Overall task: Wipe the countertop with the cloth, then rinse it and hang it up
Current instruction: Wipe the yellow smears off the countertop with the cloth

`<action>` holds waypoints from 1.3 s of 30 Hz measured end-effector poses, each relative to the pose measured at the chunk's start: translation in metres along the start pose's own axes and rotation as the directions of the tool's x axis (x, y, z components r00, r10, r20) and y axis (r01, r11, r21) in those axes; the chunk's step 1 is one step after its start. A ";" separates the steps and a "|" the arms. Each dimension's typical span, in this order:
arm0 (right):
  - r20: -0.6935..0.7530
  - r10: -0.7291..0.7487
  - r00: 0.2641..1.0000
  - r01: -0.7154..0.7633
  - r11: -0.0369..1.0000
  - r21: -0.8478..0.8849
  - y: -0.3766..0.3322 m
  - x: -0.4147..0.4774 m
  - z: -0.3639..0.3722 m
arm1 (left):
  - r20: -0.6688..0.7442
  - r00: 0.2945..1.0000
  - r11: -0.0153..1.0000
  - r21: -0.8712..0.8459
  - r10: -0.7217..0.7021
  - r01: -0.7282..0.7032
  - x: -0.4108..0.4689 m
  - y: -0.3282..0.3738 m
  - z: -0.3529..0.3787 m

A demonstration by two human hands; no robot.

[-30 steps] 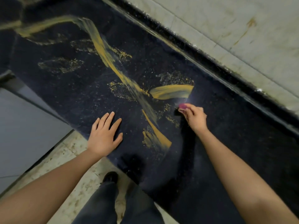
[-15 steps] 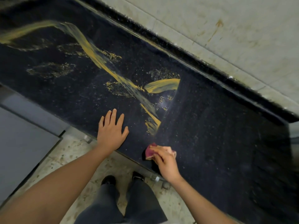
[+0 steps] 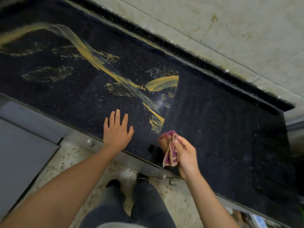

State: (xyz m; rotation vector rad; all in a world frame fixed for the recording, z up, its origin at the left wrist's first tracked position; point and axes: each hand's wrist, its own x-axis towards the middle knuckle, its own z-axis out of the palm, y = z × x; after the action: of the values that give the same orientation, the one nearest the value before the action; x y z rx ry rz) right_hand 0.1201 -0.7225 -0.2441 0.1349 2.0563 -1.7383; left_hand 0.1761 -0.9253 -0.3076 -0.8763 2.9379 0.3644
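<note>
A black speckled countertop (image 3: 213, 116) runs across the view, smeared with yellow streaks (image 3: 102, 63) over its left and middle parts. My right hand (image 3: 185, 155) grips a crumpled pink cloth (image 3: 170, 148) just above the counter's near edge, the cloth hanging down from my fingers. My left hand (image 3: 116, 132) rests flat on the counter near its front edge, fingers spread, left of the cloth. A short yellow smear (image 3: 157, 122) lies just beyond the cloth.
A pale tiled wall (image 3: 213, 22) rises behind the counter's raised back lip. Grey cabinet fronts (image 3: 21, 145) stand below on the left. My legs and shoes (image 3: 128, 195) are on the speckled floor. A sink edge shows at far right.
My right hand dragged the cloth from the middle smear back to the counter's near edge, then lifted it off the surface. The left hand stayed flat.
</note>
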 end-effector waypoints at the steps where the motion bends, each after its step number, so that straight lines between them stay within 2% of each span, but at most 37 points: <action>1: -0.026 0.045 0.999 -0.042 0.992 0.120 -0.007 0.011 -0.003 | 0.002 1.000 1.000 0.003 -0.001 0.000 0.000 0.000 0.000; 4: -0.022 0.150 0.988 -0.132 0.924 0.358 -0.023 0.035 -0.010 | -0.004 1.000 1.000 0.000 0.005 -0.005 0.000 0.000 -0.001; 8: -0.039 0.189 0.981 -0.159 0.907 0.391 -0.028 0.073 -0.013 | 0.010 1.000 1.000 -0.009 -0.001 0.001 0.000 0.001 -0.002; 10: -0.098 0.157 0.983 -0.118 0.939 0.324 -0.032 0.099 -0.015 | 0.032 0.999 1.000 0.014 -0.016 0.015 0.001 0.001 -0.001; 14: -0.250 -0.041 0.967 0.090 0.978 0.187 -0.066 0.162 -0.013 | 0.001 0.999 0.998 0.032 -0.052 0.052 0.003 0.001 0.000; 17: -0.315 -0.304 0.899 0.260 0.950 -0.174 -0.095 0.216 -0.017 | 0.013 0.998 0.997 0.055 -0.061 0.060 0.003 0.001 0.001; 19: -0.261 -0.486 0.834 0.339 0.825 -0.452 -0.108 0.257 -0.021 | -0.014 0.998 0.996 0.069 -0.056 0.057 0.003 0.001 0.003; 21: -0.156 -0.558 0.815 0.353 0.691 -0.631 -0.115 0.301 -0.022 | -0.037 0.998 0.995 0.079 -0.050 0.053 0.004 0.001 0.006; 23: 0.001 -0.512 0.859 0.357 0.596 -0.719 -0.114 0.343 -0.017 | -0.058 0.997 0.996 0.066 -0.056 0.059 0.006 0.001 0.006; 25: 0.163 -0.426 0.890 0.358 0.431 -0.828 -0.106 0.371 -0.010 | -0.066 0.996 0.996 0.061 -0.060 0.064 0.006 0.002 0.004; 26: 0.209 -0.407 0.889 0.363 0.348 -0.864 -0.102 0.381 -0.007 | -0.067 0.996 0.996 0.063 -0.063 0.067 0.005 0.002 0.003; 27: 0.222 -0.405 0.887 0.362 0.312 -0.878 -0.099 0.390 -0.004 | -0.067 0.996 0.996 0.063 -0.065 0.069 0.006 0.003 0.003; 34: 0.300 -0.381 0.875 0.446 0.390 -0.806 -0.107 0.426 0.004 | -0.038 0.995 0.994 0.054 -0.091 0.093 0.006 0.005 0.002; 39: 0.410 -0.405 0.817 0.561 0.400 -0.724 -0.092 0.399 0.000 | -0.026 0.995 0.992 0.073 -0.099 0.101 0.006 0.005 0.001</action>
State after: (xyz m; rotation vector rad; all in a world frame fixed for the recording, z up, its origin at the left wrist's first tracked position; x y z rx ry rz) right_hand -0.2697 -0.8231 -0.3158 -0.9853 2.7013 -0.7336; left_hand 0.1680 -0.9244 -0.3083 -1.0191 2.8924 0.2398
